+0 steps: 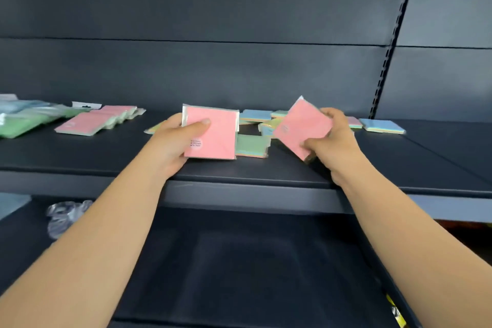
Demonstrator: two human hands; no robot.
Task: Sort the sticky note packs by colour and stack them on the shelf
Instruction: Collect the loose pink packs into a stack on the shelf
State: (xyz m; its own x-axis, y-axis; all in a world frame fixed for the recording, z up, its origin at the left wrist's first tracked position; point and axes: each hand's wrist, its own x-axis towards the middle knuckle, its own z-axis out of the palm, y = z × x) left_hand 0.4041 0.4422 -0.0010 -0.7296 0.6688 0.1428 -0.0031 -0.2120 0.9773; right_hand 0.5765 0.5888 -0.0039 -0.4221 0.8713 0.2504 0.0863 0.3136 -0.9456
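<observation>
Sticky note packs, cellophane-wrapped, spread across dark metal shelf (106, 152) at chest level. Pink-faced pack (213, 133) in left hand (175, 141), held roughly upright just above shelf surface, thumb curled across front face, fingers (170, 118) wrapped behind left edge; small round label near lower left corner, print too small to read. Second pink-faced pack (300, 128) in right hand (332, 138), tilted corner-up, pinched between thumb on front lower corner and fingers curled over right edge. Loose unsorted heap (261, 122) on shelf between and behind both hands: blue, green and yellow tops, overlapping, exact count not discernible. Green-topped pack (251, 145) lying flat just right of left-hand pack, layered colours showing along its edge. Blue-topped pack (382, 125) lying flat, alone, to right of right hand. Row of pink-topped packs (98, 120) laid overlapping at left of shelf, well apart from heap. Green packs (24, 125) in clear wrap at far left, partly cut off by frame edge, a bluish wrapped bundle (18, 106) behind them. Crumpled clear plastic (64, 217) on lower shelf, beneath left forearm. Slotted upright (391, 56) at right of back panel.
</observation>
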